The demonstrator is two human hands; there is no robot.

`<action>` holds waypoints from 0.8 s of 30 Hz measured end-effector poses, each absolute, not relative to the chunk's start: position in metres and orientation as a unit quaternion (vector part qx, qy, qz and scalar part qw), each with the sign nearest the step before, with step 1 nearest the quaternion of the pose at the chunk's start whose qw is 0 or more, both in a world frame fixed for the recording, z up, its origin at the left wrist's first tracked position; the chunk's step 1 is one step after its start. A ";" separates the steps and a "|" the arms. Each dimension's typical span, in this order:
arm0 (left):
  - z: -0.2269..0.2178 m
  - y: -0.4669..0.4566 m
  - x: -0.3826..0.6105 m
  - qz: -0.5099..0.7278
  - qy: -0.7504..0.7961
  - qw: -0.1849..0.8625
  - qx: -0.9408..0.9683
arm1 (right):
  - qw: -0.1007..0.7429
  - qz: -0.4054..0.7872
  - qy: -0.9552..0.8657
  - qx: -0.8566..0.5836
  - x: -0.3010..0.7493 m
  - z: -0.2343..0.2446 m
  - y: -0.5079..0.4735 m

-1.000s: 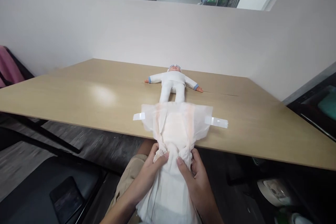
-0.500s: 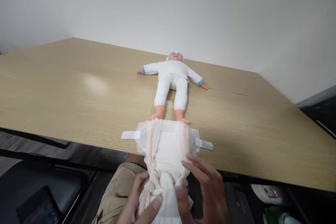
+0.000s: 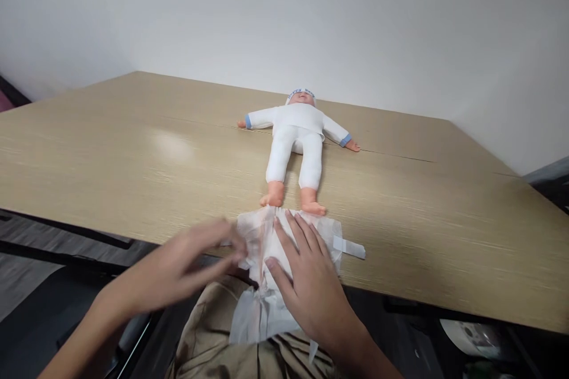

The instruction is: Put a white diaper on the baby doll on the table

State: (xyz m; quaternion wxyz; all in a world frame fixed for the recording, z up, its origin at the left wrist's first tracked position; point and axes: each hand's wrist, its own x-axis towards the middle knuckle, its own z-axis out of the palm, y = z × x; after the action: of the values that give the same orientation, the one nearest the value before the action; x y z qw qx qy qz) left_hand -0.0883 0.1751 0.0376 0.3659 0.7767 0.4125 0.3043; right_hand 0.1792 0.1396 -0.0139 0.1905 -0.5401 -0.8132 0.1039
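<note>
An unfolded white disposable diaper [image 3: 262, 320] hangs over the front edge of the table, its top part lying on the tabletop and its lower part over my lap. My right hand [image 3: 306, 284] lies on the diaper's middle, palm down with fingers stretched out. At the diaper's left side is my left hand [image 3: 200, 260], blurred by motion, its thumb and fingers apart; it partly covers the left fastening tab. The right tab [image 3: 351, 247] sticks out over the wood. Just beyond the diaper are the feet of a baby doll [image 3: 297, 136] in white clothes, lying on its back with arms spread.
The light wooden table [image 3: 444, 231] reaches back to a pale wall [image 3: 284, 18]. A dark chair [image 3: 31, 320] stands below at the left. Under the table's right side is a rounded white object [image 3: 471, 337]. My legs in tan trousers [image 3: 213, 331] are beneath the diaper.
My right hand has moved up and flattened onto the diaper. My left hand has left the lower part and swung up to the left side. The diaper's lower part has spread and dropped towards my lap.
</note>
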 end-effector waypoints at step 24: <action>0.077 0.377 0.037 0.155 -0.001 0.102 0.983 | 0.133 0.163 -0.833 -0.512 0.192 -0.004 0.174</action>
State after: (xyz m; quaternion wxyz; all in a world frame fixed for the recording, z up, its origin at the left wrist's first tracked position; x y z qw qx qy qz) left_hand 0.0365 0.3767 0.0769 0.1015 0.9828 -0.0006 0.1546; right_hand 0.1924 0.1741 -0.0037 0.1331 -0.5120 -0.8328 0.1629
